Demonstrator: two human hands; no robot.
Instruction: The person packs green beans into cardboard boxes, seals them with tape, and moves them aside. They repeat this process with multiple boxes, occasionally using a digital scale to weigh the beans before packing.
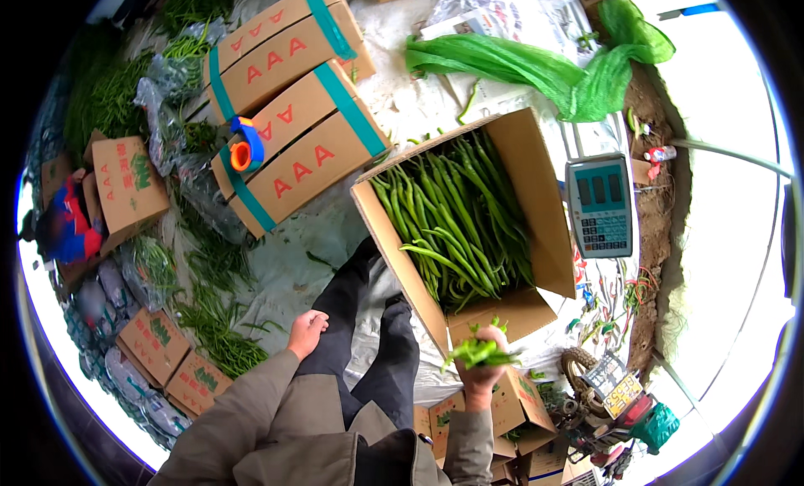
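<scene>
My right hand (486, 352) is closed around a bunch of green chili peppers (477, 350) at the near edge of an open cardboard box (512, 310). Long green chilies (456, 209) fill much of that box, lying mostly lengthwise, and its flaps stand outward. My left hand (308, 332) is beside my leg, its fingers curled into a loose fist with nothing visible in it. A digital scale display (599, 205) with a keypad stands just right of the box.
Two taped cartons (306, 147) lie at the far left, with a blue and orange tape dispenser (244, 147) on one. Green mesh (536, 71) lies at the back. Loose chilies (213, 318) are heaped left, near a co-worker (71, 222). A motorbike (607, 394) is near right.
</scene>
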